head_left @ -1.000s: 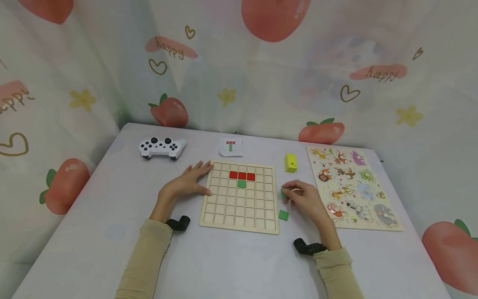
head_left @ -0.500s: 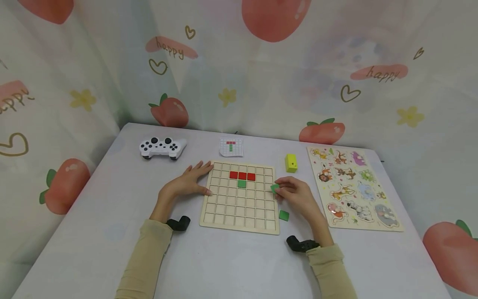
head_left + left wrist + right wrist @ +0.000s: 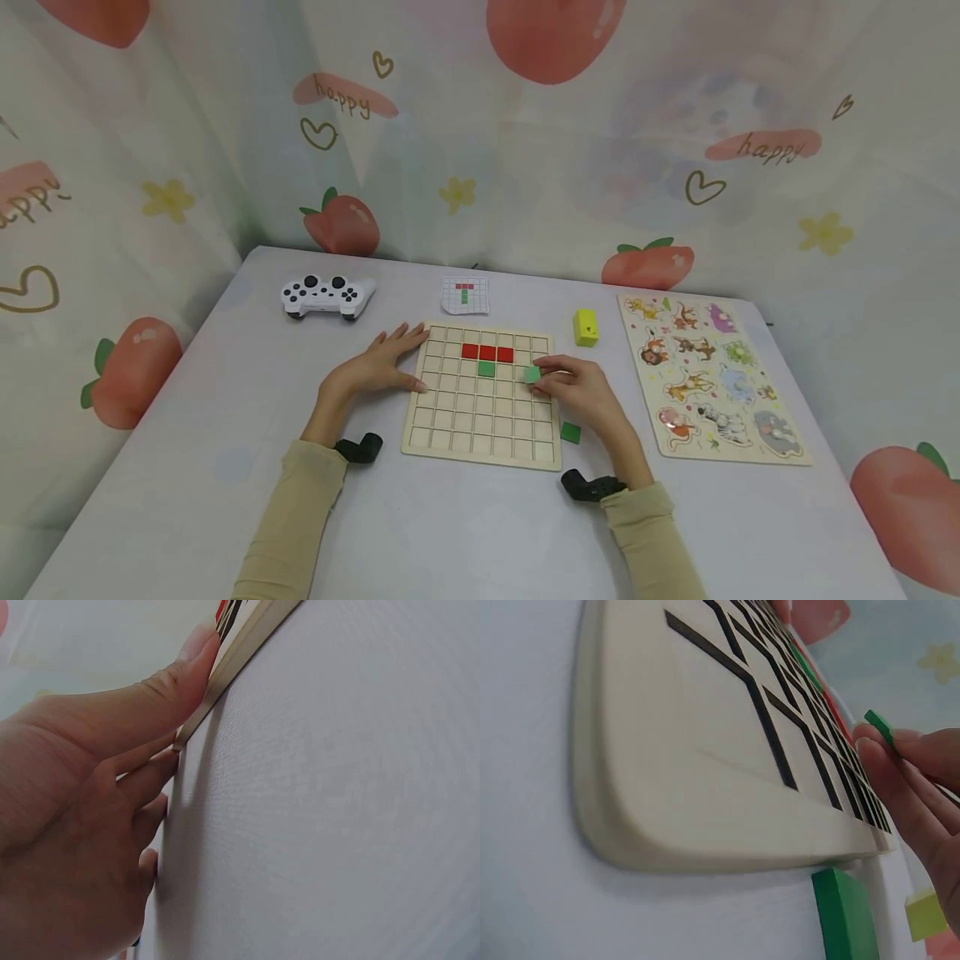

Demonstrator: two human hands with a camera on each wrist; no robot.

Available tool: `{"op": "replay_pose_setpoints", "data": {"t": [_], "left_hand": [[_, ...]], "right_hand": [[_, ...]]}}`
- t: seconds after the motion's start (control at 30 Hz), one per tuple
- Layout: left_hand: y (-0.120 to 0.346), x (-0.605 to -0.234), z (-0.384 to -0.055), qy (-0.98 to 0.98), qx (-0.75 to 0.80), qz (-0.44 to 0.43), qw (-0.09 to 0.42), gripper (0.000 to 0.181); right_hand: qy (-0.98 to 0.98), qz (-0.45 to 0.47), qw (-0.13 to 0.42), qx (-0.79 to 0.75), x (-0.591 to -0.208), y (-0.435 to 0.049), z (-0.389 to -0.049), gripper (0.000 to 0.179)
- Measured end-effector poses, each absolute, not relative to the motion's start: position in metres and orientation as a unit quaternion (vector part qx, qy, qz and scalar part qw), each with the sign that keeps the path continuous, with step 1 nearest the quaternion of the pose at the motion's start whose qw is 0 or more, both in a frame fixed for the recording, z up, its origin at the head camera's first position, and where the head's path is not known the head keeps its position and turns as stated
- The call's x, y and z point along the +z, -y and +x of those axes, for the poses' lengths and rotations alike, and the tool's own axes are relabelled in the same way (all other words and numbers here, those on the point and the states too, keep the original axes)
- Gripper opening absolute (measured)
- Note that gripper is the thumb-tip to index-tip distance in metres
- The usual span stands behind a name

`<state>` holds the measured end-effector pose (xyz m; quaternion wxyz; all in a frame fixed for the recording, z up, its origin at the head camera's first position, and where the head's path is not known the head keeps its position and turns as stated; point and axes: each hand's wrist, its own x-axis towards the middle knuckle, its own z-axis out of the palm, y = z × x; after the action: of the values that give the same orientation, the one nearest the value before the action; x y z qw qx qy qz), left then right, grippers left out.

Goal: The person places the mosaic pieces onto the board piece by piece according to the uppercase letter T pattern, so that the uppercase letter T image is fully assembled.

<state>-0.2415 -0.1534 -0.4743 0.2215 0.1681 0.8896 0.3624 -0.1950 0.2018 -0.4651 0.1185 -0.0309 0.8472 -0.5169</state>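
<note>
A wooden grid board (image 3: 450,421) lies mid-table with three red tiles (image 3: 487,353) in a row and one green tile (image 3: 486,368) under the middle one. My right hand (image 3: 581,392) pinches another green tile (image 3: 532,375) between thumb and fingers; the right wrist view shows this tile (image 3: 880,726) tilted and raised over the board. My left hand (image 3: 375,364) rests along the board's left edge with spread fingers, the thumb on the rim, as the left wrist view also shows. A loose green tile (image 3: 571,432) lies on the table beside the board's right edge.
Behind the board is a small paper card (image 3: 465,296) printed with a red and green T. A white game controller (image 3: 327,297) sits at back left. To the right are a yellow block (image 3: 586,327) and an animal puzzle board (image 3: 712,379). A patterned curtain (image 3: 525,167) hangs behind.
My right hand has carried the green tile leftward, from beside the board's right edge to over its right-hand columns. The left hand has stayed in place.
</note>
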Motion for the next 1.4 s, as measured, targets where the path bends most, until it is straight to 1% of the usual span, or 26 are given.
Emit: {"op": "replay_pose_setpoints", "data": {"t": [0.3, 0.47, 0.73, 0.93, 1.4], "left_hand": [[0.153, -0.473, -0.241, -0.887, 0.368, 0.166, 0.223, 0.102], [0.152, -0.473, -0.241, -0.887, 0.37, 0.163, 0.223, 0.102], [0.152, -0.472, -0.24, -0.89, 0.365, 0.16, 0.224, 0.103], [0.152, -0.473, -0.241, -0.888, 0.368, 0.164, 0.224, 0.102], [0.154, -0.477, -0.243, -0.891, 0.36, 0.167, 0.22, 0.103]], "right_hand": [[-0.855, -0.042, 0.122, -0.503, -0.467, -0.19, -0.197, 0.033], [-0.854, -0.059, 0.122, -0.502, -0.468, -0.183, -0.198, 0.035], [-0.855, -0.051, 0.132, -0.499, -0.466, -0.171, -0.198, 0.038], [-0.857, -0.063, 0.143, -0.49, -0.467, -0.164, -0.199, 0.036], [-0.87, -0.109, 0.141, -0.46, -0.466, -0.148, -0.201, 0.03]]}}
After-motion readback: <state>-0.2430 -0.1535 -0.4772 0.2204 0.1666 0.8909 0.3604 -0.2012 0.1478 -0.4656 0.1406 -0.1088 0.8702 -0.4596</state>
